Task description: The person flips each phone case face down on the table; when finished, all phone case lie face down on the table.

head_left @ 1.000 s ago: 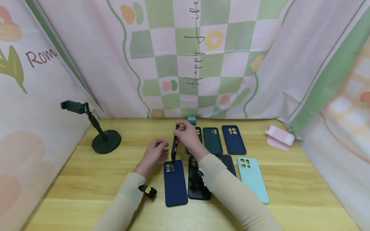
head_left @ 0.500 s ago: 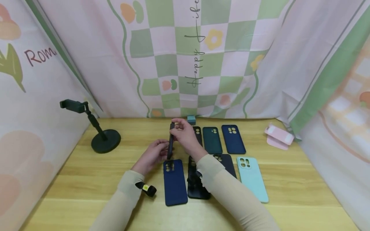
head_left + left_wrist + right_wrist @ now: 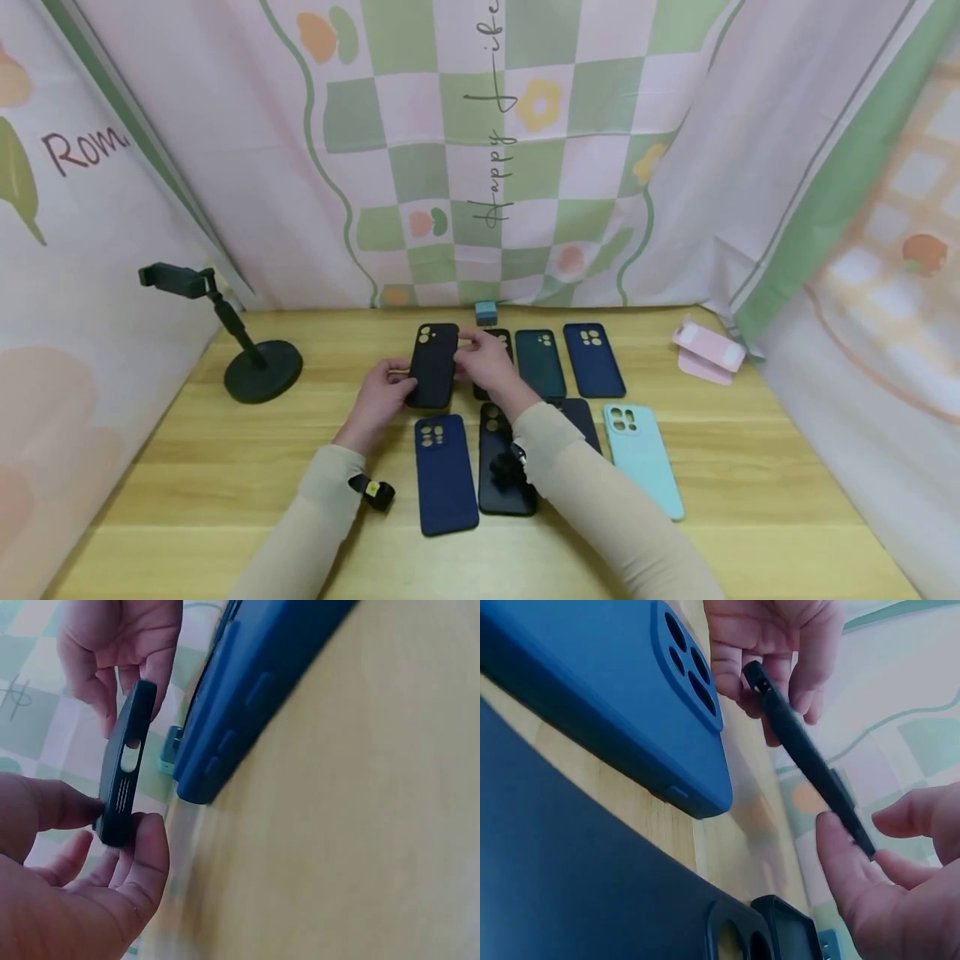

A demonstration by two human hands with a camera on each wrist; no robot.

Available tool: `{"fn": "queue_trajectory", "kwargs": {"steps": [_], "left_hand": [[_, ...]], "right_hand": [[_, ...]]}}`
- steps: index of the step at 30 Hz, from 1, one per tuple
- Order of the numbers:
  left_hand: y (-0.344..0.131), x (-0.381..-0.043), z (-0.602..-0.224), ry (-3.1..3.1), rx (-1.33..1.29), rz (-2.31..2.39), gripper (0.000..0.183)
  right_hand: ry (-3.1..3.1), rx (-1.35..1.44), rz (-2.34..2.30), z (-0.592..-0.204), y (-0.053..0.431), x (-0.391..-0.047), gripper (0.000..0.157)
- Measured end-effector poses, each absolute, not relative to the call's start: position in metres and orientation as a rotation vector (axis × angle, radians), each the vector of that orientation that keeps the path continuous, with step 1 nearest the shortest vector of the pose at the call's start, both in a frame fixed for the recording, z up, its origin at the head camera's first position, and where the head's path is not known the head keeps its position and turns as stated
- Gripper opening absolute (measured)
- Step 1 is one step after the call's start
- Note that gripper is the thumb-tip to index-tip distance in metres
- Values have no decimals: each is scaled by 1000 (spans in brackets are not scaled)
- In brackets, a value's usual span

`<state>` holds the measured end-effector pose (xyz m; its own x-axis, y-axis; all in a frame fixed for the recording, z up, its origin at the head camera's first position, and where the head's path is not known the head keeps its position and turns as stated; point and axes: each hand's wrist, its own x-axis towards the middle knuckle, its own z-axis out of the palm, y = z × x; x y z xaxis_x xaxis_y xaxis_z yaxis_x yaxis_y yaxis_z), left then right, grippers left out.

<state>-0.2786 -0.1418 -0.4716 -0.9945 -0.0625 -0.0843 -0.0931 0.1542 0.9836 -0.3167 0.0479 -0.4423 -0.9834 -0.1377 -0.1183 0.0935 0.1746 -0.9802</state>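
Holding a black phone case (image 3: 432, 364) between my two hands, I keep it just above the desk (image 3: 750, 467), its back with the camera holes turned up toward me. My left hand (image 3: 380, 398) pinches its lower end between thumb and fingers, and my right hand (image 3: 485, 364) holds its upper edge with curled fingertips. I judge this step to be looking the case over; the next move needs a steady grip at both ends, because the case is thin and seems to bend easily.

Nearest to me on the desk lie a navy case (image 3: 445, 472) and another black case (image 3: 505, 458), both matte and smooth, with rounded corners. A light turquoise case (image 3: 642, 458) lies to their right. Behind my hands are a dark green case (image 3: 540, 363) and a second navy case (image 3: 593, 359). Farther off, a black phone stand (image 3: 255, 367) with a round base is at the left, and a pink folded holder (image 3: 708, 352) is at the right, before the checked curtain (image 3: 495, 150).
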Motion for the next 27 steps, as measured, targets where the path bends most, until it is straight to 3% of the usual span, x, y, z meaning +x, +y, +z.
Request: {"fn": "queue_trajectory", "kwargs": {"steps": [16,27], "left_hand": [[-145,-275,-463,2514,-191,1793,31],[-127,-272,-438,2729,34,1595,18]], "right_hand": [[2296,-117,-1740,-444,45,-318,54],[2347,-53,-1817,-436,103,-321,48]]}}
